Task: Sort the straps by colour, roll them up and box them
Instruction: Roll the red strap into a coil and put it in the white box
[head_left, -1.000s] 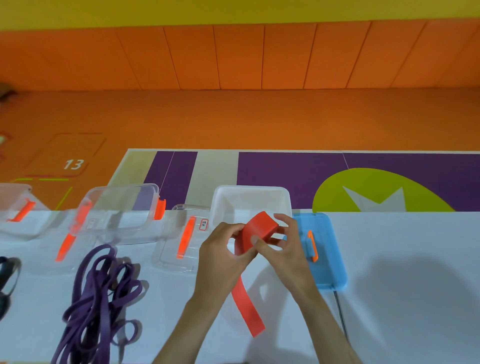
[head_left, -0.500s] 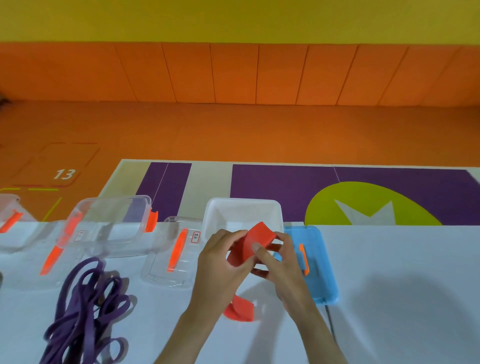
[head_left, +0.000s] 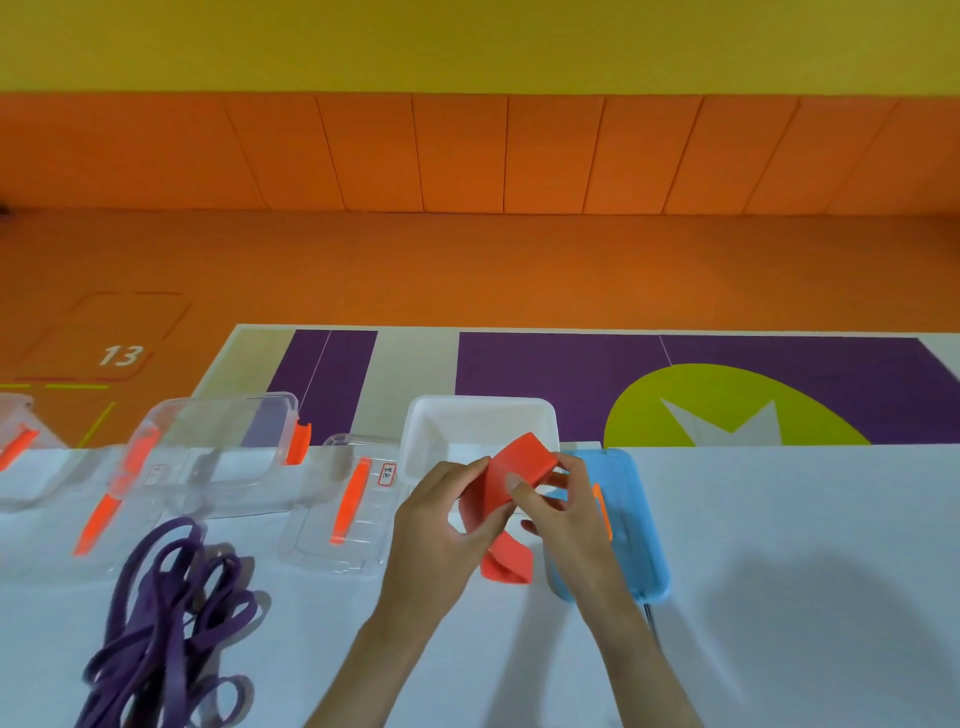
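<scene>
Shorter than a second ago, the tail of the red strap (head_left: 519, 470) dangles while our left hand (head_left: 441, 525) and right hand (head_left: 569, 519) both pinch its roll just before the white box (head_left: 415, 431), keeping the coils tight.

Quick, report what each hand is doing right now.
Left hand: closed, gripping the red strap.
Right hand: closed, pinching the rolled part of the same strap.

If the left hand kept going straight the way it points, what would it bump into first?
The left hand grips the red strap, so next comes the white box just beyond, probably its near rim, though depth is unclear.
</scene>
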